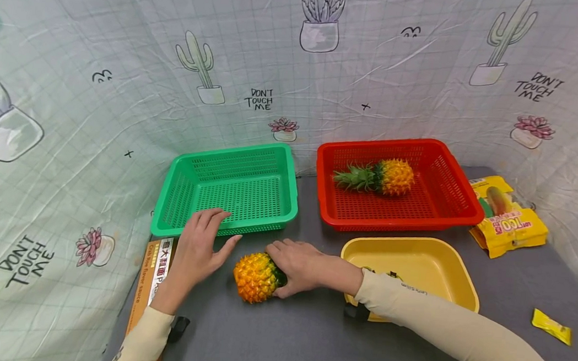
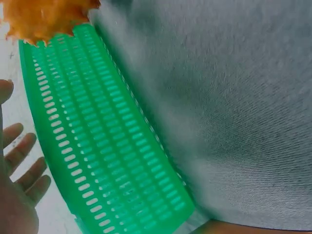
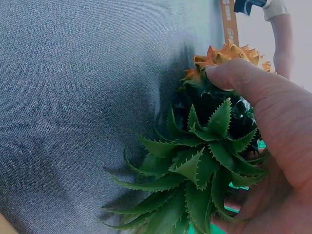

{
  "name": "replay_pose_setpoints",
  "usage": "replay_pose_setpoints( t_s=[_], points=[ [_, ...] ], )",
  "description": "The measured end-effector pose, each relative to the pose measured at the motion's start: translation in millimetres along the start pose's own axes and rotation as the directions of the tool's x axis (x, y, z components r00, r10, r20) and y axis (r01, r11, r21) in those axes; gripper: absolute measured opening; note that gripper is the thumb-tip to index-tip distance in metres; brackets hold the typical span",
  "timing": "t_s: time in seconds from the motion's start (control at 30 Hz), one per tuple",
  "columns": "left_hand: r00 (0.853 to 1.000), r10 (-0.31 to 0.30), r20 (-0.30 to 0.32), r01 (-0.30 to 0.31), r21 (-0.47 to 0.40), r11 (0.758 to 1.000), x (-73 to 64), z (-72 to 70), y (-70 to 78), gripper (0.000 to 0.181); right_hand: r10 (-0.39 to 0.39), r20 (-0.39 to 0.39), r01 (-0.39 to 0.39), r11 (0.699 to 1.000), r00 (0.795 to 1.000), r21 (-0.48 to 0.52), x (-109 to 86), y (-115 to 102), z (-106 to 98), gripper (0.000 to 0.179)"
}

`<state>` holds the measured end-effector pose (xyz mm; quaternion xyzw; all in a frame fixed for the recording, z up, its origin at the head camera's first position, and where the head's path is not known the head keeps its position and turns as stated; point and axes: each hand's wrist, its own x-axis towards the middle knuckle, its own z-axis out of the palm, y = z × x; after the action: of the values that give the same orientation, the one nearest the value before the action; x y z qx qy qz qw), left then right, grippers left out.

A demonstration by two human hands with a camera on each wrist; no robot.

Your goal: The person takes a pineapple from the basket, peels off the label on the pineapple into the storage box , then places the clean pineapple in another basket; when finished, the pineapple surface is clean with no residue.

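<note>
My right hand (image 1: 300, 265) grips a small orange-yellow pineapple (image 1: 254, 278) around its green lower end, near the crown. Spiky green leaves (image 3: 195, 170) spread below the thumb in the right wrist view; in the head view the hand covers them. To the left of the fruit, my left hand (image 1: 200, 247) hovers in front of the green basket (image 1: 294, 194), fingers spread and holding nothing. Part of the orange fruit also shows at the top left of the left wrist view. Another pineapple (image 1: 393, 177) lies on its side in the red basket (image 1: 327, 221).
A yellow tray (image 1: 428, 266) sits below my right forearm. Beyond it are a yellow snack bag (image 1: 509, 227) by the red basket and a small yellow packet (image 1: 551, 327) at right. An orange-and-white box (image 1: 151, 271) lies along the left edge, partly under my left arm.
</note>
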<state>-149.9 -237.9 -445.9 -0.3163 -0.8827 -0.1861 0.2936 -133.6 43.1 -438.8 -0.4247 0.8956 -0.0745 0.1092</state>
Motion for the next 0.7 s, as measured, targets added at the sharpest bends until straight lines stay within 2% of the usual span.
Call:
replay_pose_setpoints(
  t_s=[0.17,0.3,0.4,0.53,0.7],
  points=[
    [0.996,-0.043,0.083,0.041,0.030,0.999,-1.1,6.6,-11.5,0.052,0.008,0.007,-0.008,1.000,1.000,0.006,-0.4,0.2,0.0,0.080],
    [0.991,-0.034,0.131,0.023,0.084,0.996,-5.0,12.3,-17.6,0.043,0.012,0.012,-0.012,1.000,1.000,0.013,-0.3,0.0,0.5,0.081],
    [0.990,-0.011,0.139,-0.008,0.133,0.991,-6.9,15.6,-20.4,0.036,0.013,0.015,-0.013,1.000,1.000,0.023,-0.5,-0.3,0.6,0.083],
    [0.993,0.013,0.116,-0.033,0.170,0.985,-7.7,18.9,-22.1,0.033,0.012,0.014,-0.012,1.000,1.000,0.029,-0.8,-0.7,1.4,0.091],
    [0.994,0.013,0.106,-0.034,0.195,0.980,-8.8,21.8,-23.0,0.036,0.013,0.008,-0.013,1.000,1.000,0.019,-0.8,-1.1,3.4,0.097]
  ],
)
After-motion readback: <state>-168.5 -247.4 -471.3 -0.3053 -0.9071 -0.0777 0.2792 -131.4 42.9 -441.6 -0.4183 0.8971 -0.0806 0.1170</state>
